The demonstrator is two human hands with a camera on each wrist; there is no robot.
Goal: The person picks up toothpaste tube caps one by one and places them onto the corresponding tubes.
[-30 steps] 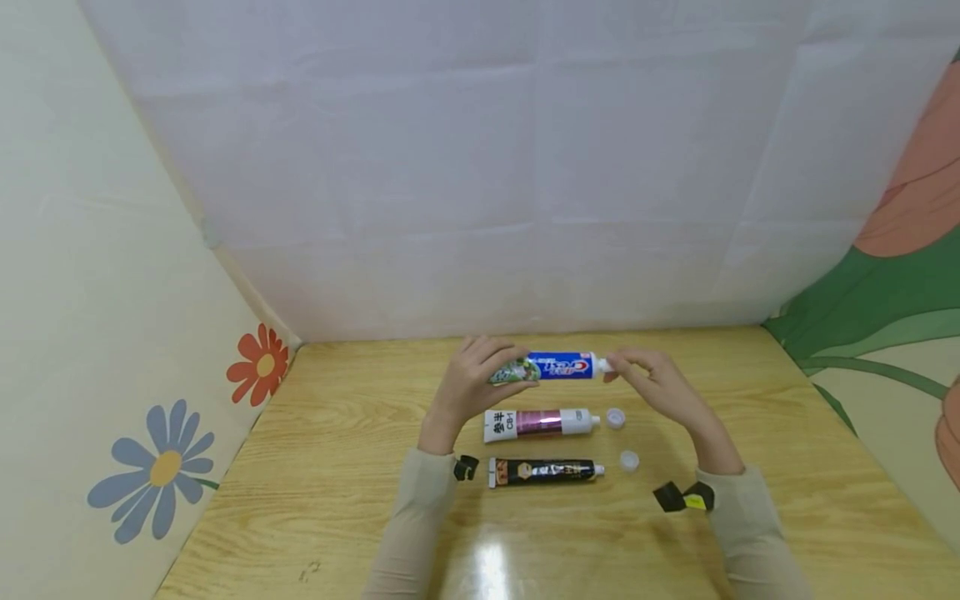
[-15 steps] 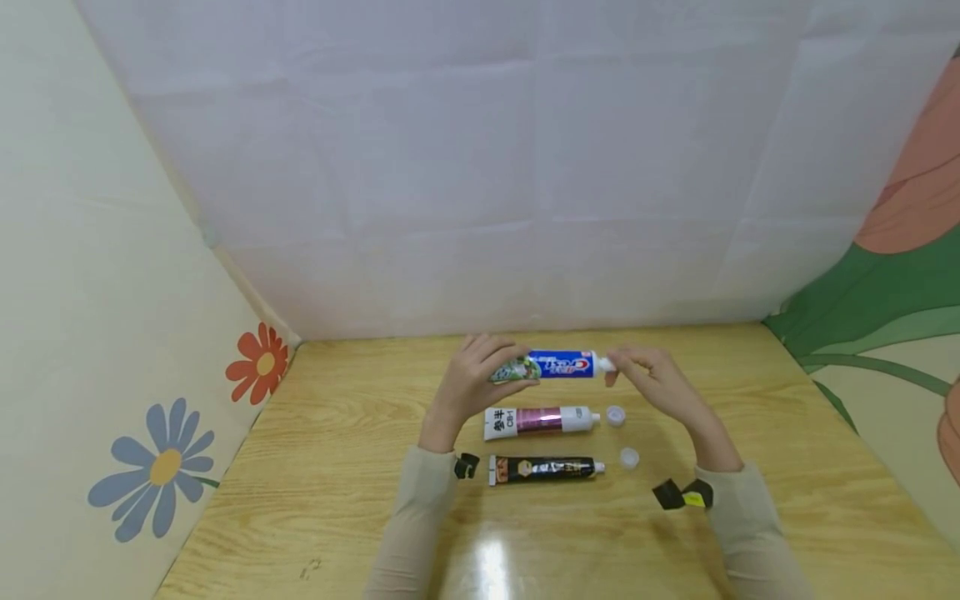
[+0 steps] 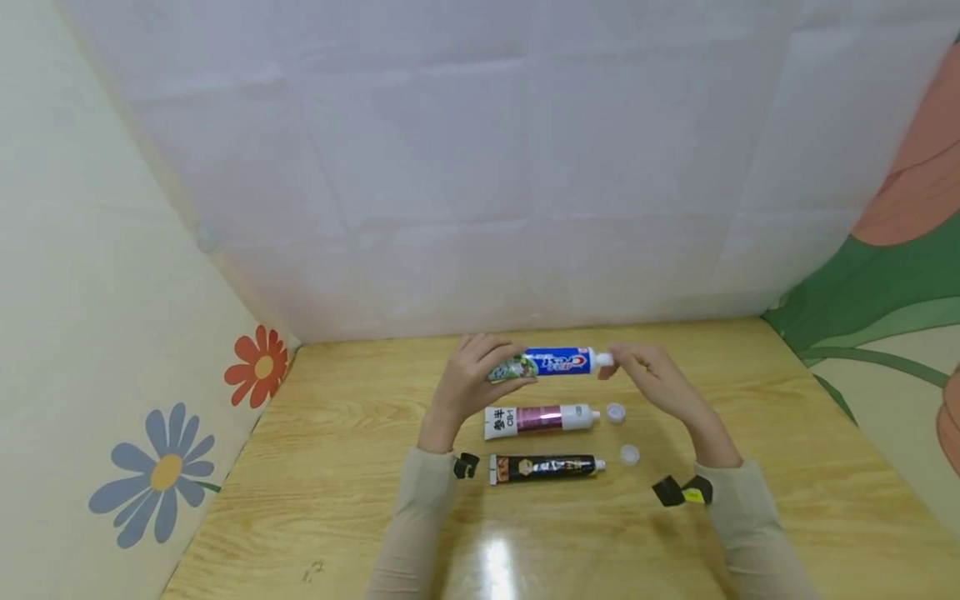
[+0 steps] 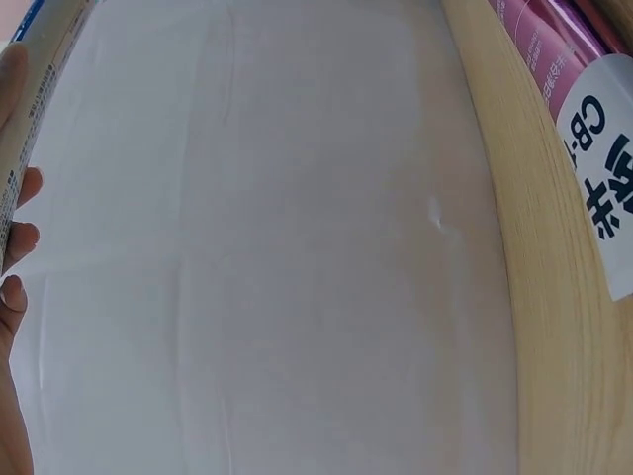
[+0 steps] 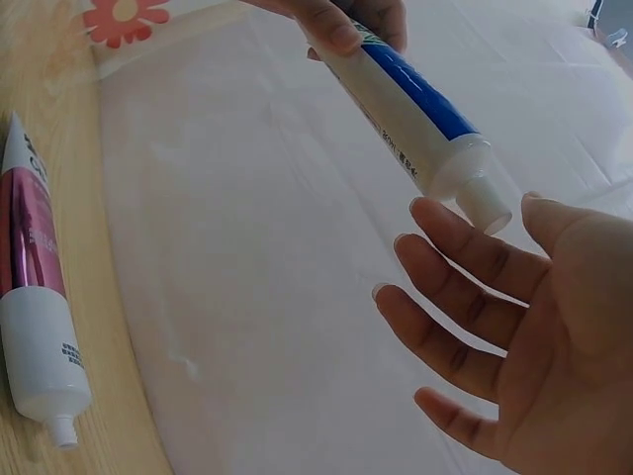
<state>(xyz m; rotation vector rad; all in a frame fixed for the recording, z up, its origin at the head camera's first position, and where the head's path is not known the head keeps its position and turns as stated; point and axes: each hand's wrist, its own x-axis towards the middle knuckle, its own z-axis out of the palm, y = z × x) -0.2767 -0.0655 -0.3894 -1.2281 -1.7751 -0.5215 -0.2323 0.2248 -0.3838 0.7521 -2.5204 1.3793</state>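
left grip [image 3: 472, 377]: clamped on blue tube [image 3: 564, 362], to steady it, we judge
right grip [image 5: 554, 336]: apart beside cap [image 5: 485, 205], perhaps for turning room

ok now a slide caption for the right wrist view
Left hand holding the blue tube, right hand by its white tip, pink tube on the table.

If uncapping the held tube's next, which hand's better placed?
Probably the right hand: it's beside the white cylindrical plastic cap and appears free. The left hand is occupied, gripping the long blue-and-green toothpaste tube away from the capped end.
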